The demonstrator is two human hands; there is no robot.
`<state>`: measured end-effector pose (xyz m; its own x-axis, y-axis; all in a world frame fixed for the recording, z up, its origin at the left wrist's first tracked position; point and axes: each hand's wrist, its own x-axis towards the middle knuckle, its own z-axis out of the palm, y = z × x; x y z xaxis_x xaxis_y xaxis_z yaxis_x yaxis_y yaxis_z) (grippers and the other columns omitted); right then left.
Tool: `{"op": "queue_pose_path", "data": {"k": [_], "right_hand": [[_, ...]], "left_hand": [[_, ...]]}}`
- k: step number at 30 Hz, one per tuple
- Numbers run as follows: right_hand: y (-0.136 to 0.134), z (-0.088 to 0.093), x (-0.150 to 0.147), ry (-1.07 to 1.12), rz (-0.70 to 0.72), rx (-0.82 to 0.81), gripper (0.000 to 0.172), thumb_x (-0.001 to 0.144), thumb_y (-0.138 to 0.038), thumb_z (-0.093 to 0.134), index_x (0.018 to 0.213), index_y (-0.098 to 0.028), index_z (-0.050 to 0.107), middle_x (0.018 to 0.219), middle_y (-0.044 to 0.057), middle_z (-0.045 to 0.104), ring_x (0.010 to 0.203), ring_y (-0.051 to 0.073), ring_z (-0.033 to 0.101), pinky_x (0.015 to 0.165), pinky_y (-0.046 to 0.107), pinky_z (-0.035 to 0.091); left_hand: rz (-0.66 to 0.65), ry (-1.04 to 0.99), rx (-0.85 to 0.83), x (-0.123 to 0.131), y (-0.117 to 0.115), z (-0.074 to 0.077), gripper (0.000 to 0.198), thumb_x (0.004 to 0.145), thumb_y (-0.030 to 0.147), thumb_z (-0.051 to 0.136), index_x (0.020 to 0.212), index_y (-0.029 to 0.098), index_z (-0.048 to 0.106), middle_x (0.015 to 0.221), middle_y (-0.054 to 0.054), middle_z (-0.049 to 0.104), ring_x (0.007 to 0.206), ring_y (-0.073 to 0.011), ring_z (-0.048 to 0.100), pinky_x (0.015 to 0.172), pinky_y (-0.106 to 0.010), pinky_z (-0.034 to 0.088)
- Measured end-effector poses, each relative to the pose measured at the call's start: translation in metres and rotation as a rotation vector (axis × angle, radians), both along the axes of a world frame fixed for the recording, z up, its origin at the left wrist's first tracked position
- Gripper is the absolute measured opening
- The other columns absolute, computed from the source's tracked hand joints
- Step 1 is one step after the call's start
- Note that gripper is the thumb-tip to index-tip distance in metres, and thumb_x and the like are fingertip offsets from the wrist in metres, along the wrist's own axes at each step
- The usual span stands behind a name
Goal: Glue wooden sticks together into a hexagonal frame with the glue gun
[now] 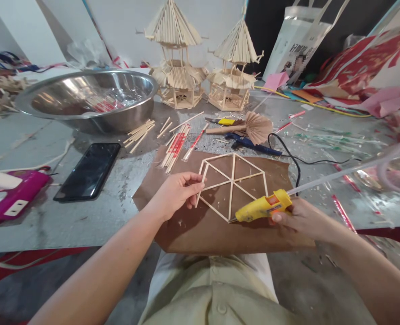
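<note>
On a sheet of brown paper [193,234] lies a six-sided frame of thin wooden sticks [232,181], with spokes meeting at its centre. My left hand [174,192] pinches a wooden stick [205,170] between thumb and fingers at the frame's left side. Whether that stick touches the frame there, I cannot tell. My right hand [299,219] is wrapped round a yellow hot glue gun [262,207]. Its nozzle is at the frame's near corner, and a long clear glue stick [324,178] runs out of its back.
Behind the paper lie bundled sticks [176,146], loose sticks [140,133], blue pliers [254,144] and a brown paper fan [259,127]. A steel basin [142,106], a phone [88,171] and a purple power strip [20,194] are at left. Two stick pagodas [177,76] stand behind.
</note>
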<state>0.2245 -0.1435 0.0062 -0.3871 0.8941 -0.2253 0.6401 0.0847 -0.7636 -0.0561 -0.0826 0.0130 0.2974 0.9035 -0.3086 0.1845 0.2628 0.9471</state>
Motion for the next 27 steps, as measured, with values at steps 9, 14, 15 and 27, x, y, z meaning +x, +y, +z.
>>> {"op": "queue_pose_path", "data": {"k": [9, 14, 15, 27], "right_hand": [[0.0005, -0.0003, -0.0025, -0.045, 0.004, 0.015, 0.035, 0.075, -0.047, 0.045, 0.085, -0.018, 0.062, 0.071, 0.002, 0.063, 0.062, 0.015, 0.056, 0.058, 0.024, 0.044], [0.0003, 0.0001, -0.0024, -0.054, -0.013, 0.025, 0.032, 0.074, -0.046, 0.047, 0.083, -0.019, 0.062, 0.073, 0.001, 0.064, 0.063, 0.015, 0.056, 0.058, 0.025, 0.045], [0.0005, 0.0, -0.0024, -0.058, -0.014, 0.025, 0.031, 0.074, -0.045, 0.047, 0.082, -0.019, 0.062, 0.073, 0.001, 0.064, 0.063, 0.015, 0.056, 0.058, 0.025, 0.045], [0.002, 0.0045, -0.0038, -0.04, 0.014, 0.001, 0.028, 0.075, -0.041, 0.046, 0.085, -0.02, 0.061, 0.079, 0.001, 0.064, 0.068, 0.016, 0.058, 0.062, 0.025, 0.047]], "left_hand": [[-0.035, -0.001, 0.001, 0.0006, -0.0001, -0.0003, 0.022, 0.066, 0.025, 0.059, 0.083, 0.012, 0.055, 0.04, 0.006, 0.047, 0.036, -0.0053, 0.044, 0.036, -0.015, 0.036], [-0.045, 0.014, 0.011, 0.0003, -0.0002, -0.0024, 0.02, 0.067, 0.025, 0.058, 0.083, 0.012, 0.055, 0.041, 0.006, 0.047, 0.036, -0.0054, 0.044, 0.036, -0.015, 0.036], [-0.052, 0.02, 0.008, 0.0004, -0.0003, -0.0025, 0.02, 0.067, 0.025, 0.057, 0.083, 0.013, 0.055, 0.041, 0.006, 0.047, 0.036, -0.0054, 0.044, 0.036, -0.015, 0.036], [-0.104, 0.087, 0.012, 0.0013, -0.0007, -0.0033, 0.017, 0.07, 0.024, 0.054, 0.083, 0.014, 0.053, 0.042, 0.007, 0.046, 0.035, -0.0054, 0.044, 0.036, -0.015, 0.036]]}}
